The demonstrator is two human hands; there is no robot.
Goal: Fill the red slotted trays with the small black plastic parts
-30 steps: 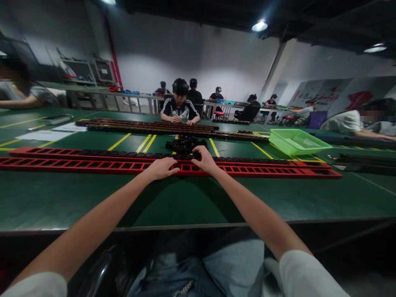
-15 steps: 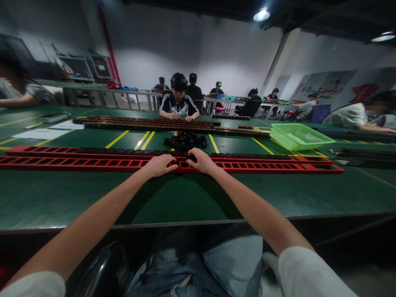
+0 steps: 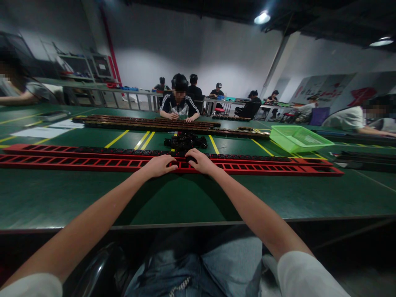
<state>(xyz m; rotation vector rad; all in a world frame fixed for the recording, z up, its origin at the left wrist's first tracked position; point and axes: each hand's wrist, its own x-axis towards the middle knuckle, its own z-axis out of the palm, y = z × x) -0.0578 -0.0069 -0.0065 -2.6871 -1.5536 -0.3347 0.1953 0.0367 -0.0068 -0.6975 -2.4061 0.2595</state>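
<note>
The left hand (image 3: 161, 165) and right hand (image 3: 202, 161) curl, part-open, over the near red frame (image 3: 235, 172) on the desk (image 3: 192, 202) — whether gripping anything, I cannot tell. Black parts (image 3: 185, 142) lie just beyond — presumably for easy reach.

Upper garment: short-sleeved, off-white and plain, with matching left sleeve (image 3: 34, 284) and right sleeve (image 3: 305, 272), both loosely cut and finished in a straight, unmarked hem. Forearms (image 3: 93, 220): bare and slender from hem to wrist. Left hand (image 3: 159, 166) and right hand (image 3: 201, 161): bare. Lower garment: blue denim trousers (image 3: 236, 260), faded to a pale grey-blue over the right thigh, darker and creased toward the lap. Cord (image 3: 180, 286): black and white, flecked, rope-like, at the waist; ends out of view.
</note>
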